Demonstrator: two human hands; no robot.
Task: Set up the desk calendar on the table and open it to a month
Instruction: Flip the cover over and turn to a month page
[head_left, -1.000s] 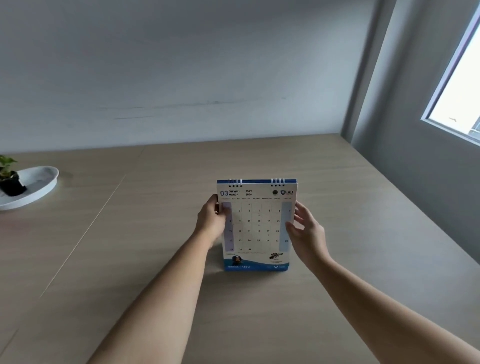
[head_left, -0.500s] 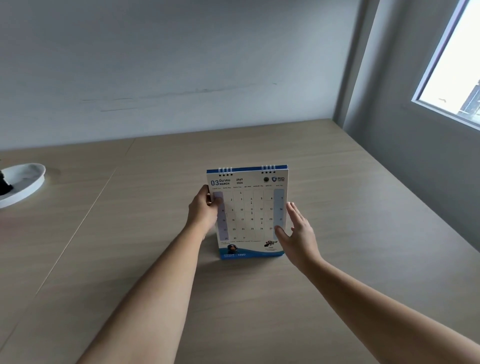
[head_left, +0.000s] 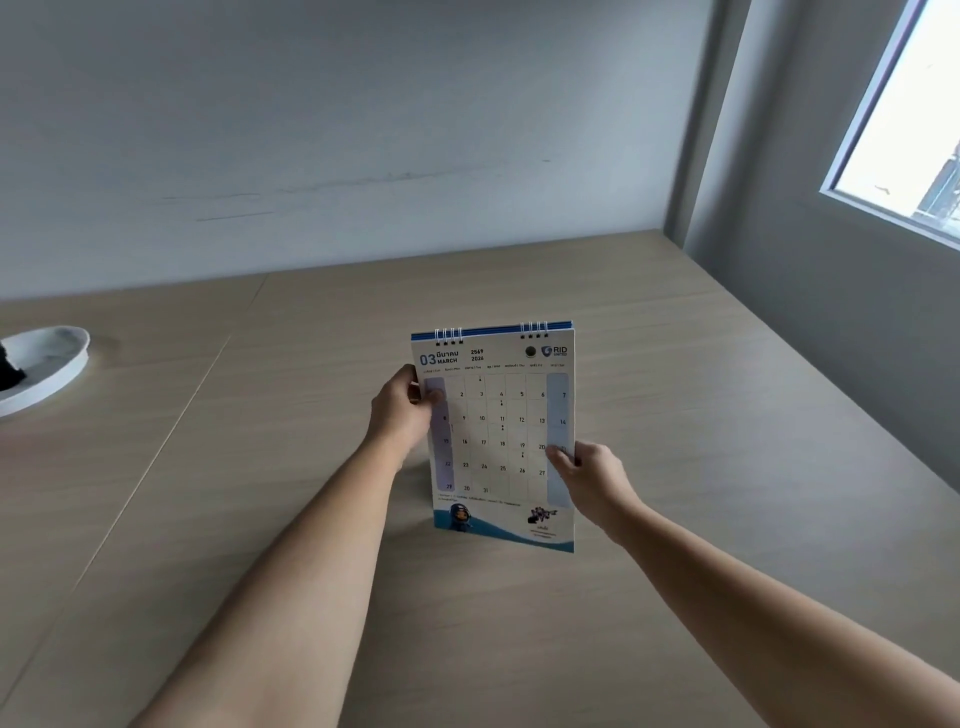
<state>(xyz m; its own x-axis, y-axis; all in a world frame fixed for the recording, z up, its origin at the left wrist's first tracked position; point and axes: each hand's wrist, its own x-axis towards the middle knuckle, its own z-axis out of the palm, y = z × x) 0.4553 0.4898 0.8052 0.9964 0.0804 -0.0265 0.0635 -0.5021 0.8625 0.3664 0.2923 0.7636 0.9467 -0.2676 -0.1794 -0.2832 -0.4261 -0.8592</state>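
Note:
A white spiral-bound desk calendar (head_left: 498, 431) stands upright on the wooden table (head_left: 675, 415), showing its March page with a blue band at the bottom. My left hand (head_left: 402, 410) grips its left edge, thumb on the page. My right hand (head_left: 589, 475) pinches the page's right edge lower down, and the lower right corner of the page looks lifted slightly off the stand.
A white dish (head_left: 41, 364) with a dark plant pot sits at the table's far left. A grey wall runs behind the table, and a window (head_left: 904, 130) is on the right wall. A seam crosses the tabletop on the left.
My right hand went from hovering open beside the calendar to pinching the page's right edge. The left hand kept its hold. The camera shifted slightly.

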